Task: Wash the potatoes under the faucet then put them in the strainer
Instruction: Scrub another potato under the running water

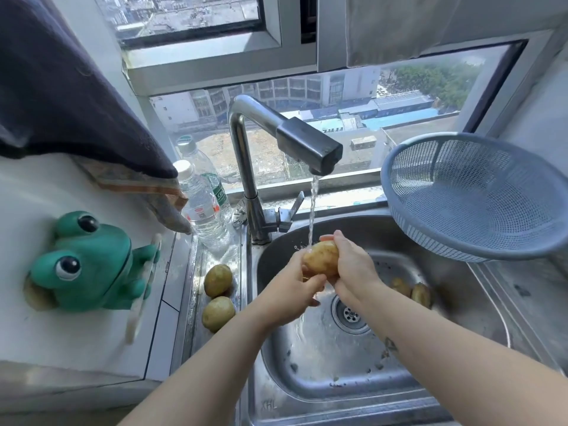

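Note:
Both my hands hold one yellow potato [320, 259] over the steel sink [479, 305], under the running stream from the faucet [307, 146]. My left hand [299, 282] grips it from below and the left, my right hand [353, 269] wraps it from the right. Two more potatoes lie on the sink's left ledge, one farther back [217, 279] and one nearer [217, 313]. Another two small potatoes [413, 291] rest in the basin, right of my right wrist. The blue-grey plastic strainer [473, 195] stands empty on the counter at the right, tilted toward me.
A green frog toy [89, 262] is fixed to the white wall on the left. Two clear water bottles [203, 207] stand behind the ledge potatoes, under a hanging dark cloth [67, 87]. The drain [350, 313] lies below my hands. A window fills the back.

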Tool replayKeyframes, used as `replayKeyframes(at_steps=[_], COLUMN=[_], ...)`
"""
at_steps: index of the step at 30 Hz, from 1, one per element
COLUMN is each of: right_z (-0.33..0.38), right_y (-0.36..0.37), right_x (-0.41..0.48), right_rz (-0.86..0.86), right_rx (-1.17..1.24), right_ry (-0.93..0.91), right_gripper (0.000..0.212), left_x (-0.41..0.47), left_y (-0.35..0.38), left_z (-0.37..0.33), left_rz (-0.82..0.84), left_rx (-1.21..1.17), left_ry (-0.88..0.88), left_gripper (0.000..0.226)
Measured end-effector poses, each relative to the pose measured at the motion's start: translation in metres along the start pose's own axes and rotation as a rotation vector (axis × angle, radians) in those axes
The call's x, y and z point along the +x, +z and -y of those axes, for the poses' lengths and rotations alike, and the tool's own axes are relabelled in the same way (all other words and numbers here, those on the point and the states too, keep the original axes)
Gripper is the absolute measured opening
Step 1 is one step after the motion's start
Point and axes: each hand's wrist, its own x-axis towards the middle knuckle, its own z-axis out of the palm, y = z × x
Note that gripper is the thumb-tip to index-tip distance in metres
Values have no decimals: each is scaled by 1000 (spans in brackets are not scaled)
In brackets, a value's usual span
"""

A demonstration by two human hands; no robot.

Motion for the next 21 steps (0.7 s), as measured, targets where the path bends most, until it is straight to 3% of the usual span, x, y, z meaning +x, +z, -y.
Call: replayKeyframes(at_steps=[4,8,10,14,17,21], right_z=[3,-3,-8,-16,-18,-13], right_y=[-1,4,1,-16,-26,-36], right_x=[-4,-13,-14,-12,-10,-7], right_rz=[26,135,128,179,267,393], right_rx=[194,218,100,-403,-722,-846], right_ry=[185,165,53,-255,-404,-532], right_gripper=[26,23,27,25,31,42], left_x=[7,18,21,28,32,33], left_y=[1,16,22,32,33,22], left_z=[8,6,0,-10,-14,-13], left_rz=[-50,-209,-256,-349,-443,-421], left_rx=[10,-416,-564,-697,-847,-1107], left_ry=[-61,-49,-59,-122,-269,-374], left_gripper=[81,64,48,16,20,34])
